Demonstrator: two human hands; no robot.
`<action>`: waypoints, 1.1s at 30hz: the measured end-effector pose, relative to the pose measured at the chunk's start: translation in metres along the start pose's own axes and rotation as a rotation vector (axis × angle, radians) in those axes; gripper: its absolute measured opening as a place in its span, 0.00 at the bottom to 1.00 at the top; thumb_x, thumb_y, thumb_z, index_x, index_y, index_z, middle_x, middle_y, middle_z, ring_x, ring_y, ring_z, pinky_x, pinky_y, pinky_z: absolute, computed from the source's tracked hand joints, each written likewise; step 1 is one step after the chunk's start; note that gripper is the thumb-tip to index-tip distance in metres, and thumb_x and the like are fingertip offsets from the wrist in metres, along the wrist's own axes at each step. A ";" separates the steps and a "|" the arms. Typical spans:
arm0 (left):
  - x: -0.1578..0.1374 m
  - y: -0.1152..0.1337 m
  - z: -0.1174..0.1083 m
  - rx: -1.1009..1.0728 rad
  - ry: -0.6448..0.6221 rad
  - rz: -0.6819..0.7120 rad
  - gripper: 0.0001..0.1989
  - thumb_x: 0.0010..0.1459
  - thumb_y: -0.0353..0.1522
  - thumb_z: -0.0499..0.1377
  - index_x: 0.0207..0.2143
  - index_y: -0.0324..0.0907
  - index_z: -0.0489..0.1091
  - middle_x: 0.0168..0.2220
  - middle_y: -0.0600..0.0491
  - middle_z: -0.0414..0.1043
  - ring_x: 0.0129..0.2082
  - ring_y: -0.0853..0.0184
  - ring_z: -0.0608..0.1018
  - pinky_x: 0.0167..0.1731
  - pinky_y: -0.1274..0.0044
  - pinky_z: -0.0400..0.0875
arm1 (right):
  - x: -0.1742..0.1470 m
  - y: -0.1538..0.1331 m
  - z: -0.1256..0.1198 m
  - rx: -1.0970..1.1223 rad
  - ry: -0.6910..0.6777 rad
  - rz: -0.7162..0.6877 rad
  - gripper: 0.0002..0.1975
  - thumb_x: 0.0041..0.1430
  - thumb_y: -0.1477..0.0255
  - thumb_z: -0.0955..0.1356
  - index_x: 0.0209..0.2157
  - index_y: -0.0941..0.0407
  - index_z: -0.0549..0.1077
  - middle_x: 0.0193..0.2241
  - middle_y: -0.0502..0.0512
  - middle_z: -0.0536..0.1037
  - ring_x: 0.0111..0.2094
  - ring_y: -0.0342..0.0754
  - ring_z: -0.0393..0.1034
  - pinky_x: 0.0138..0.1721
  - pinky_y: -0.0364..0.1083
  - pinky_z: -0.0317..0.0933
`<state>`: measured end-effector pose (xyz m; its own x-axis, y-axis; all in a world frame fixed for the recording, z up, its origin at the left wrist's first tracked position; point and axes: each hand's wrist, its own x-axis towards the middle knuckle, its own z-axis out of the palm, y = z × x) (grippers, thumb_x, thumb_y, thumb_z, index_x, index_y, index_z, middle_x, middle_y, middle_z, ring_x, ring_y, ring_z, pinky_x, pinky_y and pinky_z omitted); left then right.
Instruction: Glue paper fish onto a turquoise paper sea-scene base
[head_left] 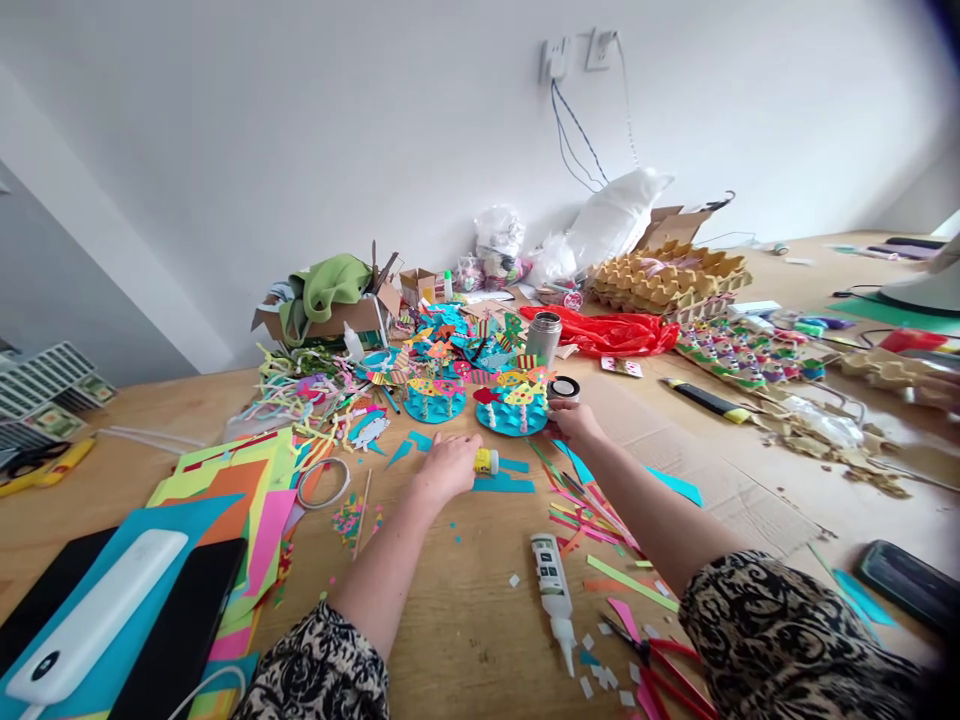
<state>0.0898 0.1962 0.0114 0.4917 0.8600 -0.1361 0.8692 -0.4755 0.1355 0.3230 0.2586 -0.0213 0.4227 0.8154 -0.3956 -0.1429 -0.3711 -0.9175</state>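
My left hand is low over the middle of the table, its fingers curled round a small yellow glue stick whose end sticks out to the right. My right hand reaches further forward, its fingertips closed at the right edge of a round blue base carrying colourful paper fish on little posts. A similar blue base with paper fish stands to its left. Just beyond my right fingers is a black-rimmed round lid, near an uncapped metal flask. My right fingertips are partly hidden.
A glue bottle and red-handled scissors lie near the front, among paper scraps. Coloured paper sheets, a roll of tape and a white power bank are at left. A box cutter and egg cartons are at right.
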 end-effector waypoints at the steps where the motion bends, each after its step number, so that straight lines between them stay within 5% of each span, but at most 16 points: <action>1: -0.001 0.000 -0.001 0.000 -0.006 0.000 0.16 0.53 0.27 0.59 0.45 0.43 0.64 0.46 0.45 0.74 0.52 0.56 0.73 0.55 0.63 0.60 | -0.001 0.000 -0.001 0.005 -0.002 -0.001 0.14 0.48 0.82 0.73 0.38 0.61 0.73 0.15 0.46 0.71 0.15 0.43 0.67 0.17 0.42 0.66; 15: -0.033 0.007 -0.022 0.014 -0.208 0.022 0.16 0.49 0.28 0.63 0.42 0.44 0.68 0.44 0.46 0.76 0.47 0.54 0.77 0.44 0.68 0.69 | -0.008 0.004 -0.012 0.069 -0.025 -0.002 0.12 0.46 0.84 0.73 0.35 0.61 0.74 0.16 0.49 0.73 0.17 0.44 0.69 0.17 0.41 0.66; 20: -0.044 0.004 -0.021 -0.027 -0.244 0.065 0.21 0.50 0.38 0.65 0.48 0.46 0.68 0.45 0.48 0.76 0.47 0.54 0.77 0.45 0.69 0.69 | -0.011 0.003 -0.011 0.074 -0.049 0.000 0.12 0.48 0.84 0.72 0.36 0.62 0.74 0.17 0.50 0.74 0.17 0.44 0.70 0.16 0.41 0.65; 25: -0.031 0.004 -0.018 -0.106 -0.140 0.047 0.24 0.61 0.42 0.53 0.56 0.41 0.64 0.56 0.43 0.69 0.58 0.54 0.69 0.55 0.67 0.63 | -0.014 0.003 -0.012 0.065 -0.047 -0.004 0.13 0.47 0.83 0.73 0.37 0.62 0.74 0.16 0.49 0.74 0.16 0.44 0.69 0.14 0.40 0.64; 33: 0.001 0.007 -0.003 -0.098 -0.105 0.037 0.21 0.63 0.43 0.49 0.51 0.40 0.69 0.56 0.43 0.69 0.58 0.57 0.69 0.56 0.68 0.62 | -0.011 0.007 -0.009 -0.030 -0.030 -0.026 0.14 0.45 0.83 0.74 0.37 0.62 0.74 0.15 0.49 0.74 0.16 0.45 0.70 0.15 0.41 0.66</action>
<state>0.0966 0.1940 0.0150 0.5306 0.8155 -0.2309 0.8436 -0.4819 0.2368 0.3251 0.2431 -0.0227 0.3990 0.8374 -0.3734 -0.1052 -0.3628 -0.9259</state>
